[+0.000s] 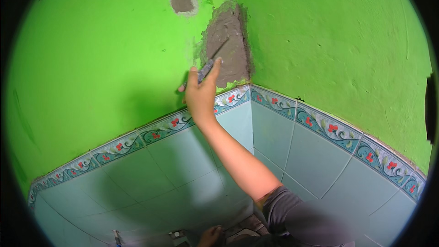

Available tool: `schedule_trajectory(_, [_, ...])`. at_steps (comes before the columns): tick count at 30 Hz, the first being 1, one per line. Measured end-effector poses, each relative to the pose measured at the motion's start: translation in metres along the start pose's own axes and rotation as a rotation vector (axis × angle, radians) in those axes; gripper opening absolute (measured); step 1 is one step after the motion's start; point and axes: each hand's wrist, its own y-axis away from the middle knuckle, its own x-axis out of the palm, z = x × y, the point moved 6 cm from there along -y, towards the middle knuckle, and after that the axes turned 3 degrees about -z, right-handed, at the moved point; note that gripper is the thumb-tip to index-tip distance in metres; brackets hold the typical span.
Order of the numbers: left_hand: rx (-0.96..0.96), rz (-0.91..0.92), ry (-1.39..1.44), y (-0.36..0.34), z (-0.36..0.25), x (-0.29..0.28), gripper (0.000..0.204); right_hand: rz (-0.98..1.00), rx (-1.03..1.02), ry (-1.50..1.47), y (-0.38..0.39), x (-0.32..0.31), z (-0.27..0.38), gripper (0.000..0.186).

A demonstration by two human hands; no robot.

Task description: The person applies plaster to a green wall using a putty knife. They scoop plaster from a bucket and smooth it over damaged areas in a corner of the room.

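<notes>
My right hand (201, 93) reaches up to the corner with fingers closed around a slim hand tool with a grey, smeared handle (206, 72). Its thin dark blade (222, 46) points up and right, in front of a patch of grey-brown mortar (227, 25). Whether the blade touches the mortar, and whether it is a trowel or a scraper seen edge-on, I cannot tell. The patch is on the left-hand wall beside the corner, just above the tile border. Low at the bottom edge, my left hand (211, 236) is dim and partly cut off; what its fingers hold is unclear.
Bright green walls (109, 59) meet at the corner. A smaller mortar spot (184, 0) lies up and left. Below runs a floral border (176, 122) over blue-green tiles (315, 160). A dark object (430, 107) is at the right rim, with small dim items (176, 235) at the bottom.
</notes>
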Motion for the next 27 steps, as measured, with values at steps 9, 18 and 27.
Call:
schedule_trajectory(9, [-0.091,0.088,0.037,0.016,-0.008,-0.004,0.073,-0.065,0.275,-0.004,0.021,-0.015,-0.025,0.080])
schedule_trajectory(18, [-0.033,0.075,0.053,-0.003,0.015,0.006,0.069,0.015,0.184,-0.108,0.012,0.040,0.001,0.081])
schedule_trajectory(27, [-0.014,0.004,0.079,0.005,0.012,0.003,0.062,-0.030,0.158,-0.054,0.026,-0.008,-0.015,0.080])
